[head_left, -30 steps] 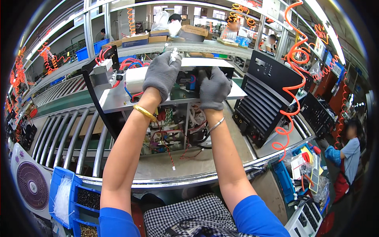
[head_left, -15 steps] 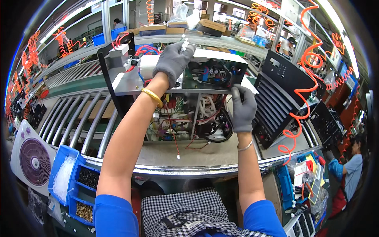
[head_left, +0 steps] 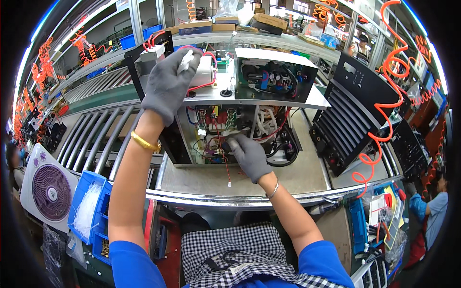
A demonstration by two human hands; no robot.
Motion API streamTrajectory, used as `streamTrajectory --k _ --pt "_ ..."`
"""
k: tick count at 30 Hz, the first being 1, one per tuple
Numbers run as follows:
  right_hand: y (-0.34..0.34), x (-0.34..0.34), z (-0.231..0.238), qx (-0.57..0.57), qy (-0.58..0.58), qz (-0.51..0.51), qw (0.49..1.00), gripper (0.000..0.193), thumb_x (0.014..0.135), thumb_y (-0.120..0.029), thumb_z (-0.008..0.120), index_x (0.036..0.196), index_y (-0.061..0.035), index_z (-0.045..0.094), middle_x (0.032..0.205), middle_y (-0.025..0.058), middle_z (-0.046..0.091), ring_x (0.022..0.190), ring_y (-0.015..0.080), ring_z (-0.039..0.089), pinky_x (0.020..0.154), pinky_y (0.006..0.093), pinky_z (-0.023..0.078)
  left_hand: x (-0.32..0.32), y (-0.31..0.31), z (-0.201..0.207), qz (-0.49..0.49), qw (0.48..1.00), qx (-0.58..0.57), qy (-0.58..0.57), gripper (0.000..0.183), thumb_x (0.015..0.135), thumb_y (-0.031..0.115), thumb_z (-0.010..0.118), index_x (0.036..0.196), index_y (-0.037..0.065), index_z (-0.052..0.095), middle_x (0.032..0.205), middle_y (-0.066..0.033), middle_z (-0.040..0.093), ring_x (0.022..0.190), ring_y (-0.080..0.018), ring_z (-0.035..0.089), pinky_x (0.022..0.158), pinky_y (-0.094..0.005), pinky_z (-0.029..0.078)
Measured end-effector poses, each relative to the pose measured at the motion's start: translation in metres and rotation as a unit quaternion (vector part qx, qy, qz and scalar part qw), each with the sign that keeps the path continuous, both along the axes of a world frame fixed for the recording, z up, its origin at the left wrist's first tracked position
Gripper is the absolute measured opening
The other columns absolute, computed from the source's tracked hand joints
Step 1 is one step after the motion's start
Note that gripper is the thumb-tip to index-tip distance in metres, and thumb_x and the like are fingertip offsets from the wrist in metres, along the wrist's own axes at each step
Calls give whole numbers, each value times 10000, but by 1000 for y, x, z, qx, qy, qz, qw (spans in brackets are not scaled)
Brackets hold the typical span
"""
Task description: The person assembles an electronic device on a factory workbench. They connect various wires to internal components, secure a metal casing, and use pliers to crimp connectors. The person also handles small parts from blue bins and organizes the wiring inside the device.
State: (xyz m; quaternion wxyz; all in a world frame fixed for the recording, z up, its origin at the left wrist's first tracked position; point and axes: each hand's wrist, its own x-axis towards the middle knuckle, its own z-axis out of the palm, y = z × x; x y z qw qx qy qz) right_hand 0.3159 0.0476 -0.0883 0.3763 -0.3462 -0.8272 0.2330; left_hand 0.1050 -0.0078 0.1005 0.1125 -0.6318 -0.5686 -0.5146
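Observation:
An open machine chassis with a metal shelf stands on the bench before me, wires and circuit boards packed below the shelf. Above its left end, my grey-gloved left hand pinches a small white plastic connector, beside a white cylinder with red wires. My right hand, gloved too, reaches into the lower bay with its fingers closed at the wiring; what they hold is hidden. A red twisted lead with a white plug hangs next to them. A boxed circuit assembly sits on the shelf's right part.
A black louvred panel stands on the right, with an orange coiled hose before it. Metal rollers run to the left. Blue bins and a fan are at lower left; a tool tray is at lower right.
My left hand has moved left from the shelf's middle to above its left end, holding white plastic. From the chassis's right edge, my right hand has come down and left into the wiring.

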Motion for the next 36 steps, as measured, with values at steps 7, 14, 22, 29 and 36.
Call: streamTrajectory --k 7,14,22,29,36 --pt "-28 -3 -9 168 25 77 982 448 873 -97 626 1310 -168 561 1004 140 681 851 337 672 725 445 544 -11 -20 -56 -9 995 21 102 212 949 188 631 1096 52 700 940 -101 704 849 -145 649 768 -291 514" --pt "-38 -12 2 323 -12 158 933 444 808 -51 663 1236 -166 631 1030 62 675 890 297 669 732 394 539 6 -14 -62 -67 995 -44 54 228 923 166 618 1117 73 694 974 -128 696 854 -187 663 773 -294 519" --pt "-63 16 75 192 228 129 946 261 880 -101 691 1141 -101 691 976 33 649 861 148 643 694 279 511 19 -26 -65 -59 942 -271 190 264 905 201 621 1161 183 682 921 -146 712 853 -318 697 771 -413 532" --pt "-32 9 57 -155 345 106 920 332 1003 -209 604 1227 36 624 911 30 673 761 50 562 674 208 451 16 -20 -53 -56 946 -256 190 244 921 183 583 1146 176 677 913 -152 709 860 -341 690 774 -423 530" --pt "7 -23 55 -266 290 61 917 356 952 -250 600 1183 13 660 799 35 679 628 67 565 548 224 451 31 8 -11 6 942 -263 207 371 942 233 526 1295 242 640 1065 -180 708 963 -361 682 884 -432 521"
